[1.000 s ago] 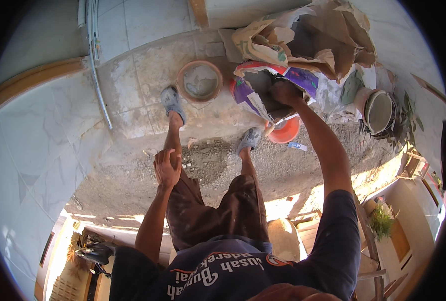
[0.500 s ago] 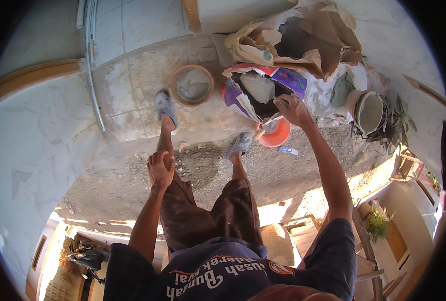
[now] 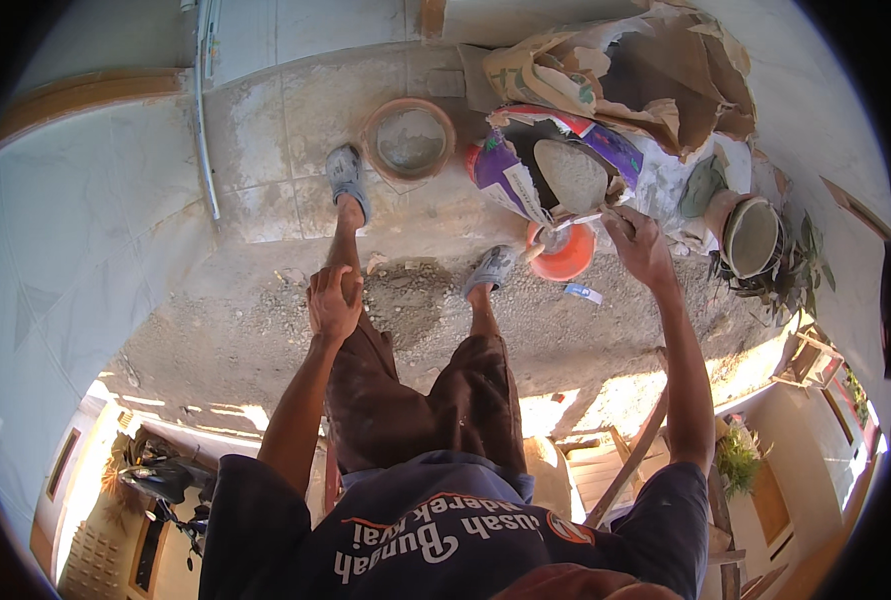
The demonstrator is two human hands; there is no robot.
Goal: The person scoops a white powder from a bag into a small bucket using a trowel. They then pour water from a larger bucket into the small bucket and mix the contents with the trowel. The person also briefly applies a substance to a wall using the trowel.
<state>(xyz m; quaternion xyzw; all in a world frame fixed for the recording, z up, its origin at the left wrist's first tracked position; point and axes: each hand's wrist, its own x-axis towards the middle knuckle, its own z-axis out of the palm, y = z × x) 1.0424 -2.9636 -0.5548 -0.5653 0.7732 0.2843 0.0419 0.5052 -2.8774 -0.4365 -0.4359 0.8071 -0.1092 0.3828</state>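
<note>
My right hand [image 3: 641, 246] is at the near right rim of a torn purple, white and red paper bag [image 3: 508, 182]. Its thumb and fingertips look pinched on the torn edge, though the contact is small in view. Inside the bag's dark opening lies a pale grey rounded mass [image 3: 570, 176]. Just below the bag stands an orange bucket [image 3: 567, 262], partly covered by the bag's rim, with greyish stuff inside. My left hand [image 3: 334, 301] rests over my left knee, fingers loosely spread, holding nothing.
A round basin [image 3: 367, 140] of grey material sits beyond my left shoe. Behind the purple bag slumps a torn brown paper sack [image 3: 525, 72]. To the right stand a grey-filled bucket [image 3: 752, 238] and leafy plants [image 3: 810, 240]. A small blue-white packet [image 3: 583, 293] lies on gravelly ground [image 3: 415, 300].
My right hand has moved right and toward me along the bag's rim, and more of the grey mass shows. My left hand stays on the knee. The whole view has shifted slightly.
</note>
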